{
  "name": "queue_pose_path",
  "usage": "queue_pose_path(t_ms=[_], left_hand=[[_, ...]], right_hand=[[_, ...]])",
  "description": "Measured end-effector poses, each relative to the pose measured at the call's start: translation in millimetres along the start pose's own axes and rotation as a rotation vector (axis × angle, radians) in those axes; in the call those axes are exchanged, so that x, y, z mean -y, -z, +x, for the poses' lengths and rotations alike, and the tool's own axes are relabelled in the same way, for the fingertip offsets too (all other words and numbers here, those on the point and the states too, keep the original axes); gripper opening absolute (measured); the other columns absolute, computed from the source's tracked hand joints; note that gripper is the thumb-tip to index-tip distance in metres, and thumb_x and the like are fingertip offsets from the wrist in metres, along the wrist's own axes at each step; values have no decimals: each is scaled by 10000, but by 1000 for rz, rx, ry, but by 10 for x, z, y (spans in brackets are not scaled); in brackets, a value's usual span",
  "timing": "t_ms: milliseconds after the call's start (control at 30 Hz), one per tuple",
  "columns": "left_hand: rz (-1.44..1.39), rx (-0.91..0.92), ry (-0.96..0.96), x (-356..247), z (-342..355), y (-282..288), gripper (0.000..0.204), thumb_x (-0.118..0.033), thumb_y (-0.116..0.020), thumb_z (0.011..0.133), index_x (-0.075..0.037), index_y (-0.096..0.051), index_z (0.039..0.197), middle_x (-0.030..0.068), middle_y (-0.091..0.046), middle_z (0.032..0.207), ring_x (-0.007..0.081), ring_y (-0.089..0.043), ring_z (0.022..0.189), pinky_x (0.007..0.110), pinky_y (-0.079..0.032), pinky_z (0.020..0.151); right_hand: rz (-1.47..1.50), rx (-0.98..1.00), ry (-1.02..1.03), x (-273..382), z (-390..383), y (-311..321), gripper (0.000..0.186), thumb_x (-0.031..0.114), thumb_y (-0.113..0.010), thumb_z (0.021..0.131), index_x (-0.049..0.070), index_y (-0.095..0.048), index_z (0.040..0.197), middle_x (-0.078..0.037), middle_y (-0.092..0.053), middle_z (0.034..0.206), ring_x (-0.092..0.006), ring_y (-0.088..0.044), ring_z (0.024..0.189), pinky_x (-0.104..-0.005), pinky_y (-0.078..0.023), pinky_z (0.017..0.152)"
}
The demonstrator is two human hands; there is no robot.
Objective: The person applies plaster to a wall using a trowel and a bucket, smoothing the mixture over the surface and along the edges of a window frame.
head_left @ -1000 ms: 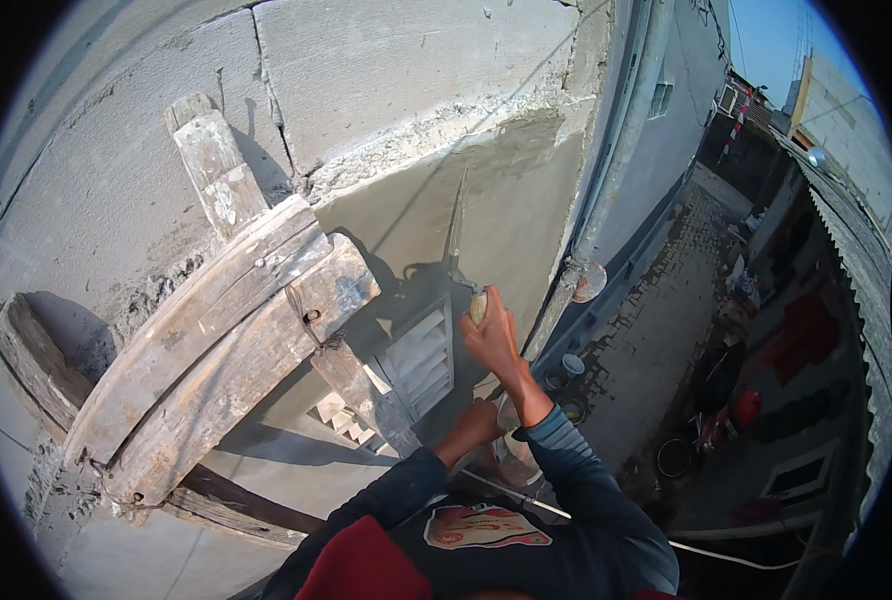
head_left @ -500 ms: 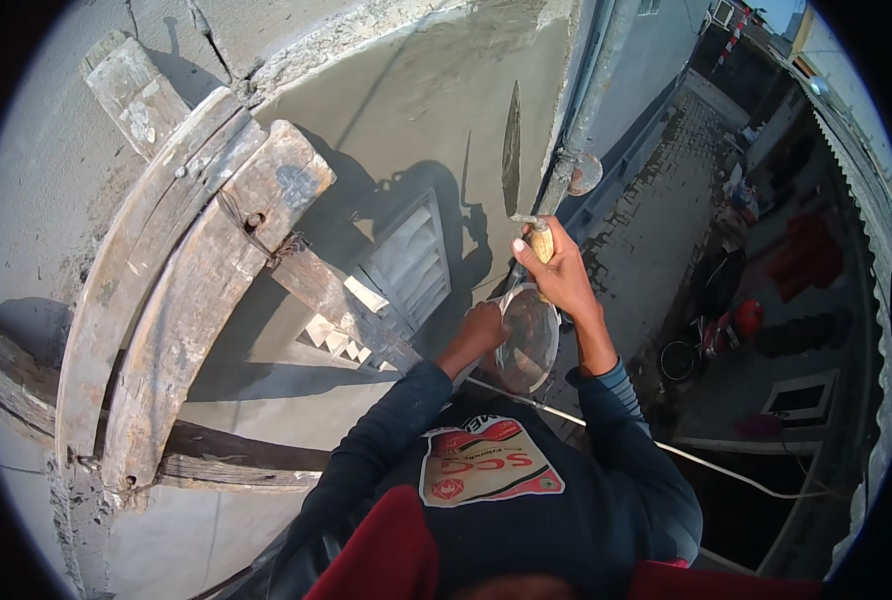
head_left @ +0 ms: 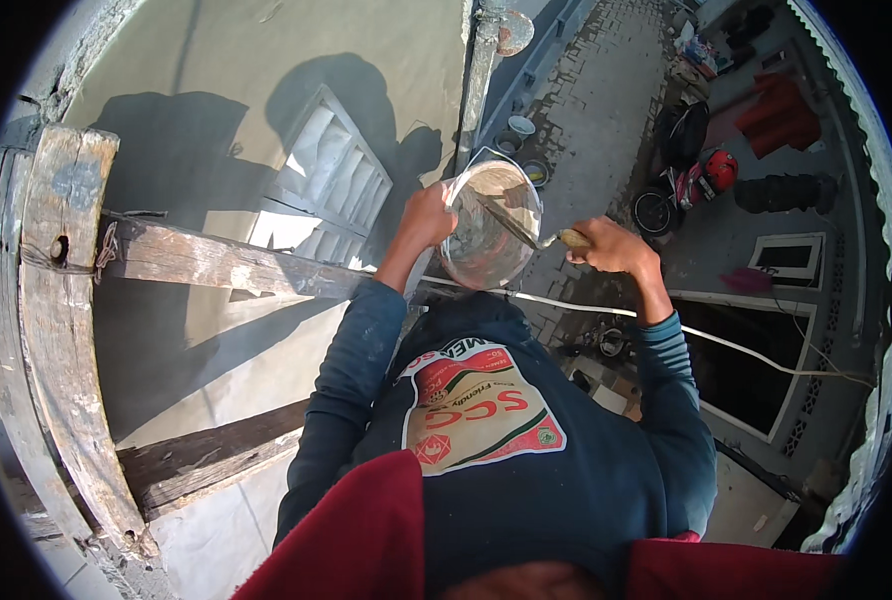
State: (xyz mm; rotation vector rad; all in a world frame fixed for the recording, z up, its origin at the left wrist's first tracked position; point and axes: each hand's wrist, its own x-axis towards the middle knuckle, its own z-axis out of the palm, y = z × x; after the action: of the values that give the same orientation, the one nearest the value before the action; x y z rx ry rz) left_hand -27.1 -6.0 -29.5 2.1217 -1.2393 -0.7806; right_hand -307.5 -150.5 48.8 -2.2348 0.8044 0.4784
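Note:
A mortar-smeared bucket (head_left: pixel 483 265) with a wire handle is tilted in front of my chest, its mouth facing up toward me. My left hand (head_left: pixel 429 216) is closed on the bucket's left rim. On the other side, my right hand (head_left: pixel 614 246) grips the wooden handle of a trowel (head_left: pixel 573 238). The trowel's blade reaches over the rim into the bucket, pointing up and left. How much mortar lies inside I cannot make out.
Weathered timber scaffolding (head_left: pixel 71 330) stands at the left, with a crossbeam (head_left: pixel 231 258) reaching toward me. Behind it is a plastered wall (head_left: pixel 166 60) with a white louvred vent (head_left: pixel 331 165). A pale cable (head_left: pixel 706 348) runs past my right arm. Far below, a motorcycle (head_left: pixel 666 200) stands by the paved alley (head_left: pixel 606 110).
My right hand has come down and right from the wall, lowering the trowel blade into the bucket. The bucket is held farther out, and the view has swung rightward.

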Motion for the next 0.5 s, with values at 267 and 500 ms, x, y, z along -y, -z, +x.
queue_pose_path(t_ms=[267, 500], left_hand=[[-45, 87, -47, 72, 42, -9, 257, -95, -630, 662, 13, -601, 894, 249, -660, 878, 454, -625, 866, 471, -488, 751], [95, 77, -53, 25, 34, 17, 218, -122, -625, 646, 7, -605, 821, 248, -654, 846, 444, -630, 844, 480, -484, 733]], right_hand=[[26, -38, 270, -230, 551, -708, 311, 247, -618, 887, -34, -600, 1020, -131, -653, 798, -285, -630, 699, -392, -491, 655], [335, 355, 45, 53, 581, -965, 239, 212, -620, 901, -4, -589, 997, -16, -498, 606, -115, -489, 473, -297, -405, 433]])
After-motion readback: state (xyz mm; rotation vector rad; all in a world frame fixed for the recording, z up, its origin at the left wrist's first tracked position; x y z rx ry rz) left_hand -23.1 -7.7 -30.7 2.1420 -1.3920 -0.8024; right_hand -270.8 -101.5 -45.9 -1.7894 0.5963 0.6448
